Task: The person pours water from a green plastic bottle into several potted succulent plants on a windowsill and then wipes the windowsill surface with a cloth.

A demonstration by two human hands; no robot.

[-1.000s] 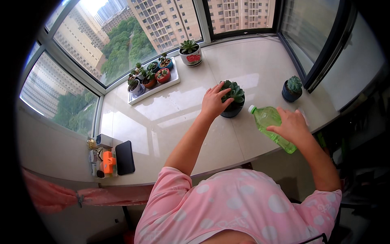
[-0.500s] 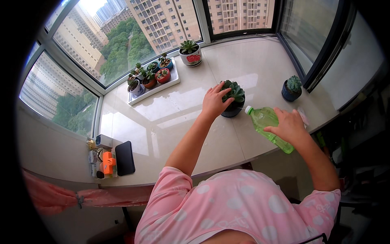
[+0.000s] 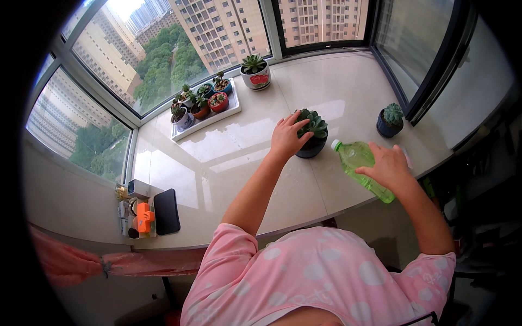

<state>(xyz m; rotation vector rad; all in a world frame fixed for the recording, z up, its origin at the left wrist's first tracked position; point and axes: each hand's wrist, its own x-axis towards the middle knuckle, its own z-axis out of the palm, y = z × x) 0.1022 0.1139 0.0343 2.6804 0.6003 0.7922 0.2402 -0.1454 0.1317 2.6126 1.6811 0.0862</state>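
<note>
A green succulent in a dark pot (image 3: 313,133) stands in the middle of the pale stone window sill (image 3: 239,152). My left hand (image 3: 286,137) rests against its left side, fingers spread over the leaves and pot. My right hand (image 3: 387,165) grips a green plastic bottle (image 3: 359,163) with a white cap, tilted with the cap pointing up-left toward the pot, a short gap away.
A small cactus in a dark blue pot (image 3: 389,120) stands at the right by the window frame. A white tray (image 3: 206,111) of several small potted plants and a white pot (image 3: 255,73) sit at the back. A black flat case (image 3: 166,211) and small items lie at the left.
The bottle in my right hand has shifted a little left, toward the dark pot. My left hand has stayed on the pot.
</note>
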